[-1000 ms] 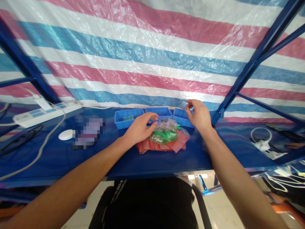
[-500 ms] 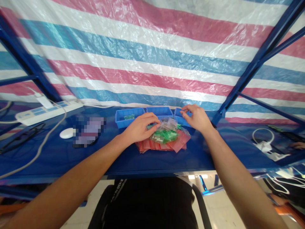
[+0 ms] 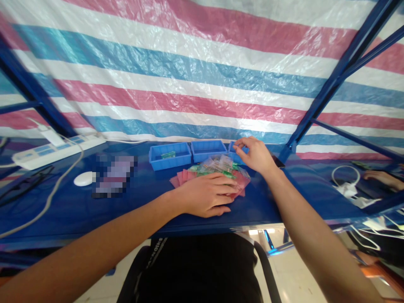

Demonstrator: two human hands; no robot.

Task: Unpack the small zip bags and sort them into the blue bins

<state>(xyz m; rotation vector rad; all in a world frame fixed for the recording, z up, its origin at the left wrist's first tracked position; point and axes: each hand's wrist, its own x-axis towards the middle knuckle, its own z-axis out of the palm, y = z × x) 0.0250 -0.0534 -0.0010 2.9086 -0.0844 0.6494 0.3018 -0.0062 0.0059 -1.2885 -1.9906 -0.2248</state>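
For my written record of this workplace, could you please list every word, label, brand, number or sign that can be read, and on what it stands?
"SHION": white letters on the black clothing; the characters after it are too blurred to read.
Packets: nothing readable; any print is too small or blurred.
Trays: no readable text.
Power strip: no readable text.

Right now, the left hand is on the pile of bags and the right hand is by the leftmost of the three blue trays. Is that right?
Not quite; the tray is wrong. The head view shows the right hand by the rightmost blue tray. The left hand is on the pile of bags, as you say.
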